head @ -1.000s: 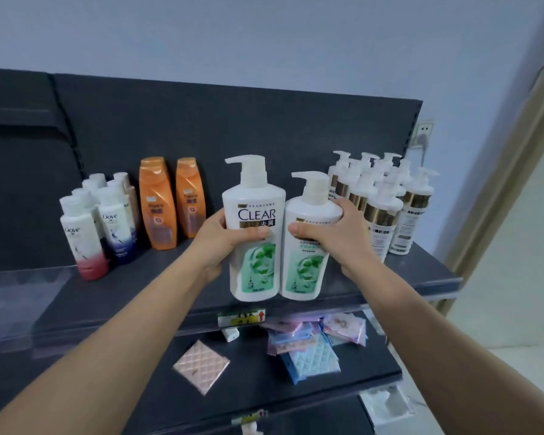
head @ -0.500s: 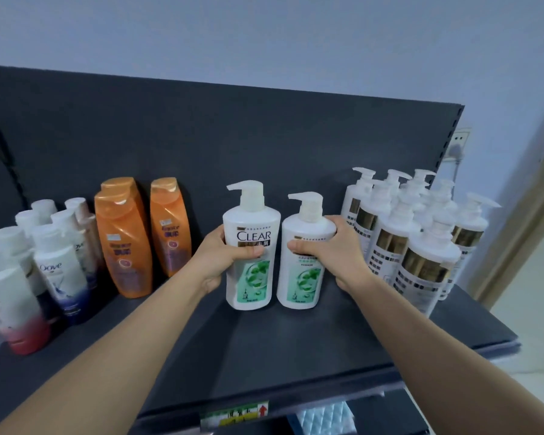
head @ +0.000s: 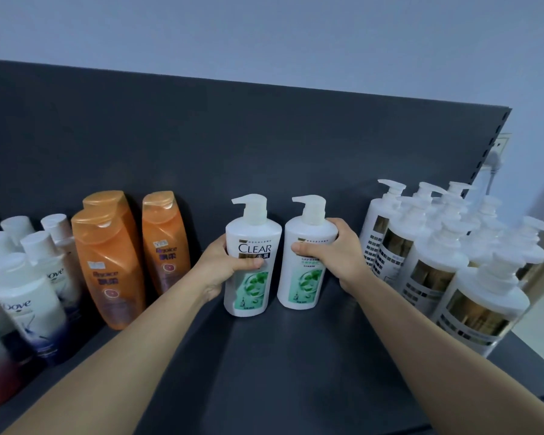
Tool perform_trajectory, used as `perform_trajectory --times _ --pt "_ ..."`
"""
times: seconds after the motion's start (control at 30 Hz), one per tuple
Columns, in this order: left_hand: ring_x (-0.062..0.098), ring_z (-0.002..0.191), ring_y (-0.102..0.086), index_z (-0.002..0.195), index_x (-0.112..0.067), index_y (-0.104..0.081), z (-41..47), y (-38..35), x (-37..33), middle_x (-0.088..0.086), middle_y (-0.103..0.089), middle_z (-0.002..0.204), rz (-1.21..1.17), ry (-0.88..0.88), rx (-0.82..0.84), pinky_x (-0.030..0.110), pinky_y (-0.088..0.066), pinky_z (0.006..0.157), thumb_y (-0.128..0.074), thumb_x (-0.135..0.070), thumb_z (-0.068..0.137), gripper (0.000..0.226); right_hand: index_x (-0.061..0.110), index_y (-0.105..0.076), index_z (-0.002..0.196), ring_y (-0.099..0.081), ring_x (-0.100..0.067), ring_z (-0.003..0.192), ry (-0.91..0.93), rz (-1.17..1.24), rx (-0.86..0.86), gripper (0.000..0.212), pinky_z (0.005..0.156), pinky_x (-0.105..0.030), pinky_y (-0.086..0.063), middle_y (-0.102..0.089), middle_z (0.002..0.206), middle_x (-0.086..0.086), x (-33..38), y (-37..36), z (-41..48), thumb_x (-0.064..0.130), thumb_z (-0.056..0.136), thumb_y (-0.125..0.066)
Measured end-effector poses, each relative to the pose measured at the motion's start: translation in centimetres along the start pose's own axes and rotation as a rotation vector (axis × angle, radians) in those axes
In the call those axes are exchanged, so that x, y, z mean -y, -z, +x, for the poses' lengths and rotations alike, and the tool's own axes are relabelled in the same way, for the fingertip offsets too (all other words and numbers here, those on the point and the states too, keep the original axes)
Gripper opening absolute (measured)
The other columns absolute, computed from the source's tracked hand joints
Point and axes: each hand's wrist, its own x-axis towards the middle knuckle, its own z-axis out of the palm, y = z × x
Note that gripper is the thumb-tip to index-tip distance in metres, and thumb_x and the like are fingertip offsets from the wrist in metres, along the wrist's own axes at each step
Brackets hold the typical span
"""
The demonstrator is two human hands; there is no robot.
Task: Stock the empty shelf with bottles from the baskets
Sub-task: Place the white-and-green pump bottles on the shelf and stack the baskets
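Two Clear bottles stand upright mid-shelf (head: 296, 372) toward its back edge: my left hand (head: 223, 271) grips the left bottle (head: 252, 277), my right hand (head: 330, 259) the right bottle (head: 305, 277), apart.

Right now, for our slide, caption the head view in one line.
Left hand grips the left CLEAR bottle, right hand the right CLEAR bottle, both upright on the dark shelf.

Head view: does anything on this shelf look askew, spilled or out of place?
Nothing stands out. The left CLEAR bottle, in the left hand, and right CLEAR bottle, in the right hand, stand upright on the shelf; no spill visible.
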Motion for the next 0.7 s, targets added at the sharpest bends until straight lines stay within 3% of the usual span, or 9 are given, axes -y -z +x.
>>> perform_trajectory --times 0.27,0.37,0.43,0.57,0.7 --pt "0.025 0.101 -0.068 0.124 -0.014 -0.049 1.5 1.1 0.8 0.010 -0.071 0.108 0.076 -0.052 -0.006 0.035 -0.054 0.082 -0.088 0.000 0.056 0.080 0.025 -0.044 0.119 -0.066 -0.011 0.099 0.059 0.011 0.031 0.076 0.087 -0.033 -0.054 -0.064 0.110 0.003 -0.8 -0.5 0.6 0.011 0.062 -0.092" --pt "0.012 0.095 -0.068 0.117 -0.023 -0.053 1.0 1.3 1.0 -0.001 -0.072 0.102 0.191 -0.107 -0.036 0.024 -0.052 0.078 -0.087 -0.002 0.062 0.068 0.029 -0.046 0.105 -0.066 -0.013 0.100 0.057 -0.062 -0.010 0.071 0.088 -0.039 -0.055 -0.066 0.108 0.001 -2.6 -1.0 0.2 0.012 0.055 -0.095" --pt "0.002 0.092 -0.065 0.109 -0.030 -0.055 0.6 1.2 1.2 -0.008 -0.071 0.100 0.322 -0.143 -0.046 0.019 -0.050 0.076 -0.088 -0.005 0.061 0.063 0.022 -0.049 0.106 -0.066 -0.015 0.100 0.037 -0.092 -0.023 0.072 0.090 -0.042 -0.055 -0.067 0.108 0.001 -3.4 -1.2 0.2 0.016 0.053 -0.096" --pt "0.006 0.099 -0.061 0.113 -0.024 -0.055 0.7 1.2 2.0 -0.012 -0.067 0.105 0.500 -0.153 -0.105 0.030 -0.051 0.086 -0.091 -0.014 0.057 0.068 0.019 -0.051 0.109 -0.067 -0.014 0.098 0.029 -0.115 -0.027 0.071 0.089 -0.042 -0.056 -0.069 0.106 0.005 -3.6 -0.9 0.8 0.017 0.053 -0.096" --pt "0.009 0.098 -0.060 0.110 -0.022 -0.054 1.2 0.7 2.0 -0.012 -0.065 0.103 0.524 -0.167 -0.153 0.023 -0.046 0.077 -0.089 -0.012 0.061 0.061 0.018 -0.051 0.111 -0.066 -0.015 0.100 0.027 -0.128 -0.037 0.072 0.089 -0.041 -0.055 -0.067 0.107 0.005 -3.6 -0.9 1.3 0.016 0.055 -0.095"
